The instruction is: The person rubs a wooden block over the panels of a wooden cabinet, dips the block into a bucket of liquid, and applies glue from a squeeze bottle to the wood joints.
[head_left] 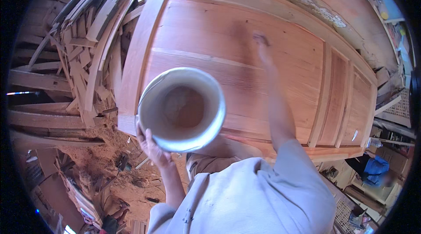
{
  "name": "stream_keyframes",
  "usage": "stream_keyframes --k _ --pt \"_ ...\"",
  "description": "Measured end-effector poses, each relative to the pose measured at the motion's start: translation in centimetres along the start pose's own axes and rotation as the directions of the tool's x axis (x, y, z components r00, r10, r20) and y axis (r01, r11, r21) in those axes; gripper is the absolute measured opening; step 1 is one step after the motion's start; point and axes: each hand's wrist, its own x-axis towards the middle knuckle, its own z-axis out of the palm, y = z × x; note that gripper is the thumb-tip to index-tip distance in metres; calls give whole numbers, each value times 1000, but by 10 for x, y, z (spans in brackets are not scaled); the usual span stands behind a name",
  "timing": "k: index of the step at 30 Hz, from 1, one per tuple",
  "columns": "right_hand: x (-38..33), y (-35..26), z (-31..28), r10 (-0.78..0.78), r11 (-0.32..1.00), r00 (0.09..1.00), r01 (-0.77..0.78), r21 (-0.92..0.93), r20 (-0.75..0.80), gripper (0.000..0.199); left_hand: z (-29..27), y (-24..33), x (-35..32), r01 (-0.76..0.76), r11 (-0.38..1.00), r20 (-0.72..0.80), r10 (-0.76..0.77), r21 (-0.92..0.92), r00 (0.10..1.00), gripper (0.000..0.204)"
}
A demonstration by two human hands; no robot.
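Pale shirt (245, 196) nearest us, we hold a whitish bucket (213, 102) in our left hand (153, 150) before the left part of a panelled wooden door (197, 28) running lengthwise rightward, our right hand (262, 43) nearer its far edge, grip too blurred to tell.

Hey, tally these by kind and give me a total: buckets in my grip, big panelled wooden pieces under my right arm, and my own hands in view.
Bucket: 1
Panelled wooden piece: 1
Hands: 2, the left hand and the right hand, which is blurred
Total: 4
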Motion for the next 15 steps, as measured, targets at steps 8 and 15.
stream_keyframes --k 8,15 --pt "-130 -213 43 81 994 882 -35 -107 465 20 75 -8 15 -39 996 253 18 80 967 41" --pt "-176 -125 134 181 632 711 445 -635 679 48 79 -10 -8 -90 981 313 32 173 949 43"
